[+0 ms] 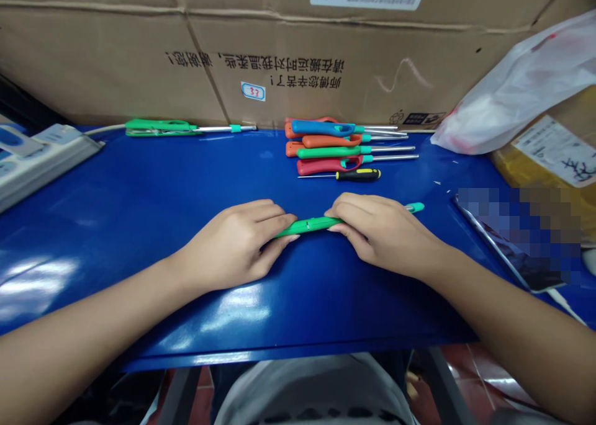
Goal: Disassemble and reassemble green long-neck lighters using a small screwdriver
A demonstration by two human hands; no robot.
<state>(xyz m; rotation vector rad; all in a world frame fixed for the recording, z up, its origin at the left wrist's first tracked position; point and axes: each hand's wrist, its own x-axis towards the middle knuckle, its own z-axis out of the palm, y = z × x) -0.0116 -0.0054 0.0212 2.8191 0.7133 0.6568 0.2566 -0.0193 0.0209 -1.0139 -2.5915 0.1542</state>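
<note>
A green plastic lighter-like tool [310,225] lies on the blue table [153,195] in front of me. My left hand [235,245] has its fingers pinched round the tool's left end. My right hand [377,229] covers the right part, fingers closed over it, and the teal tip [416,207] pokes out beyond the knuckles. Both hands rest on the table surface.
A row of similar tools [333,147] in blue, orange, green and red lies at the back, with a small black-and-yellow screwdriver [358,175] beside them. Another green tool [162,127] lies back left. A power strip [41,155] sits left, cardboard boxes [233,46] behind, a plastic bag [521,90] right.
</note>
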